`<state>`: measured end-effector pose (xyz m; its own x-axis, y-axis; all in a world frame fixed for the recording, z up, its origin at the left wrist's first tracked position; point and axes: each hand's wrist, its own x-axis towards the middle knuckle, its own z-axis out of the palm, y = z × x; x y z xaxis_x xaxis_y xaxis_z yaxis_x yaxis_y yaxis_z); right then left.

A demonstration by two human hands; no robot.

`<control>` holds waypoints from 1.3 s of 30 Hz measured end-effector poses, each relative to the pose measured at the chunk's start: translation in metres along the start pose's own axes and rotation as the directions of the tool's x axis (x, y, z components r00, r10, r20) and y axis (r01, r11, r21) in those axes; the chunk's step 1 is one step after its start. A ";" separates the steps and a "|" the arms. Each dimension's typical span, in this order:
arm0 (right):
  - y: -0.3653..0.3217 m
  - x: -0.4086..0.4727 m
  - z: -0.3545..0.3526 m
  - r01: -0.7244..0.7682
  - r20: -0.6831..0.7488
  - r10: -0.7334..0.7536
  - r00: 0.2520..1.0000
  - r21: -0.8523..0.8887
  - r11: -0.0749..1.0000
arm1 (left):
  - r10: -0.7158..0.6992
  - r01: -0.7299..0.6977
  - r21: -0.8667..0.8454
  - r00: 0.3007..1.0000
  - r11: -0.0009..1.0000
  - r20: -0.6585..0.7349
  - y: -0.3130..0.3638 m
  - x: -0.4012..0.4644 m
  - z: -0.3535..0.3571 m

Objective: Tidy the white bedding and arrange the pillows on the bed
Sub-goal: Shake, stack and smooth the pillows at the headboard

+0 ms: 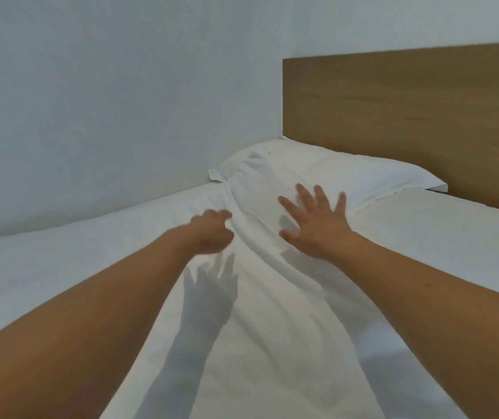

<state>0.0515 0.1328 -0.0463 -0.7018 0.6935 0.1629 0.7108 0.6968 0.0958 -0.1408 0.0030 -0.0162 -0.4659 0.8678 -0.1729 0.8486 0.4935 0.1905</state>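
Both bare forearms reach forward over a bed [46,267] covered in white bedding [272,328]. The left hand [212,234] is curled, its fingers [225,215] pinching a raised fold of the white bedding, which bunches into a long ridge running from that grip back toward the camera between the two arms. The right hand [314,225] lies flat with its fingers [320,196] straight and spread wide, palm down on the bedding just to the right of the ridge; it holds nothing, and whether it presses firmly or only rests there cannot be told. Just beyond the right fingers, touching or nearly touching their tips, lies a white pillow [333,170], flat on the mattress with its long side against a wooden headboard [408,110]. The near left corner of the pillow sits just beyond the left fingers, where the pinched fold seems to run up onto it. To the right of the right fingers the sheet is smooth and flat up to the headboard. To the left of the left fingers the bed meets a plain pale wall [91,101], which runs to the corner beside the headboard. Shadows of both hands fall on the bedding on the near side of the fingers, between the forearms.
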 end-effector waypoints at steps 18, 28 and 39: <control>0.018 0.037 0.221 0.016 -0.350 -0.019 0.937 -0.012 1.000 | -0.052 0.020 -0.137 0.971 0.990 -0.235 0.039 0.321 0.124; 0.012 0.016 0.168 -0.009 0.015 0.011 1.000 -0.148 0.989 | -0.050 0.061 0.084 0.991 0.995 -0.127 -0.064 0.022 0.146; -0.192 -0.105 0.027 0.039 0.127 -0.083 0.988 0.320 0.947 | -0.090 0.097 0.176 0.995 0.980 -0.043 -0.114 -0.166 0.151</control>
<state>-0.0130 -0.0691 -0.1080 -0.7588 0.6507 0.0286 0.6308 0.7450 -0.2170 -0.1222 -0.2057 -0.1552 -0.5510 0.8213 -0.1477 0.8305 0.5571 -0.0005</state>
